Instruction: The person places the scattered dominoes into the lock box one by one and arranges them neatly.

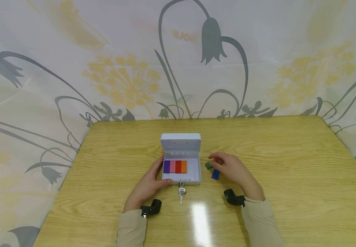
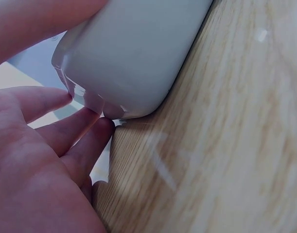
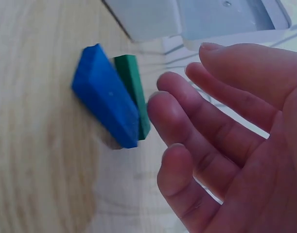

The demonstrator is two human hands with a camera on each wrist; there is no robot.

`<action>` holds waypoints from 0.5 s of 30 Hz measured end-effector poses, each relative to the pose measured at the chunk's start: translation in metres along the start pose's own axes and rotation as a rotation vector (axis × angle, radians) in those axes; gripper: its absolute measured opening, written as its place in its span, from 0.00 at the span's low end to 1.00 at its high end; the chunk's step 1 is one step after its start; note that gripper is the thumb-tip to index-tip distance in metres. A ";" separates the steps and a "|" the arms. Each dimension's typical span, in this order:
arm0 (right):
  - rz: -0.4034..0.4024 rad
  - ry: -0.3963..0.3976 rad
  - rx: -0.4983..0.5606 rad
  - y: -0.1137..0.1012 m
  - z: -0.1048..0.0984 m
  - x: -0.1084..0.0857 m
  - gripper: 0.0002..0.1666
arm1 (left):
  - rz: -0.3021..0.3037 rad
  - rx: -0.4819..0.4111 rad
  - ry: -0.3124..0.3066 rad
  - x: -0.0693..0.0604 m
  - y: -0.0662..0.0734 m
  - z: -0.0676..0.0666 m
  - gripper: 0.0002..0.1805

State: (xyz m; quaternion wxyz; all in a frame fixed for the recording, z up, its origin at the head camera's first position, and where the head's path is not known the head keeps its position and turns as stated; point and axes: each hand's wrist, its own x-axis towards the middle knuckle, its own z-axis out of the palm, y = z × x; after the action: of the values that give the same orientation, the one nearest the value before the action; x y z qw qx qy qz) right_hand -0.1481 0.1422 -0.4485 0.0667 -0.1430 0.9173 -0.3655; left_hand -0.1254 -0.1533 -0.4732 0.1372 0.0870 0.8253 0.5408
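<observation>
A white cash box (image 1: 197, 175) stands on the table with its lid (image 1: 181, 144) raised. Purple (image 1: 167, 166), pink (image 1: 172, 166), red (image 1: 178, 166) and orange (image 1: 184, 166) bars lie side by side inside. My left hand (image 1: 148, 183) holds the box by its left side, thumb at the front edge; the left wrist view shows fingertips touching the box wall (image 2: 124, 58). To the right of the box, my right hand (image 1: 228, 167) hovers beside a green bar (image 3: 132, 92) and a blue bar (image 3: 107, 94). Its fingers are loosely bent, with nothing in them.
Keys (image 1: 182, 192) hang from the lock at the front of the box. The wooden table (image 1: 304, 171) reaches back to a flower-patterned curtain (image 1: 181, 68). Black wrist mounts (image 1: 234, 198) sit on both forearms.
</observation>
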 end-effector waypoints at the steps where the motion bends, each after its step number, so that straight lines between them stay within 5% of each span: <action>1: 0.004 0.004 -0.002 0.001 0.001 -0.001 0.15 | 0.000 -0.003 -0.001 0.000 0.000 0.000 0.51; 15: 0.039 0.013 -0.073 0.007 -0.001 -0.008 0.06 | -0.014 0.005 -0.002 0.000 0.001 0.000 0.49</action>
State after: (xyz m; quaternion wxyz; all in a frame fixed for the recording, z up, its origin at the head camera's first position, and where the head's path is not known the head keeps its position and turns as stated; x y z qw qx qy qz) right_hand -0.1423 0.1503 -0.4526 0.0624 -0.1250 0.9330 -0.3315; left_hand -0.1256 -0.1530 -0.4723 0.1416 0.0821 0.8272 0.5375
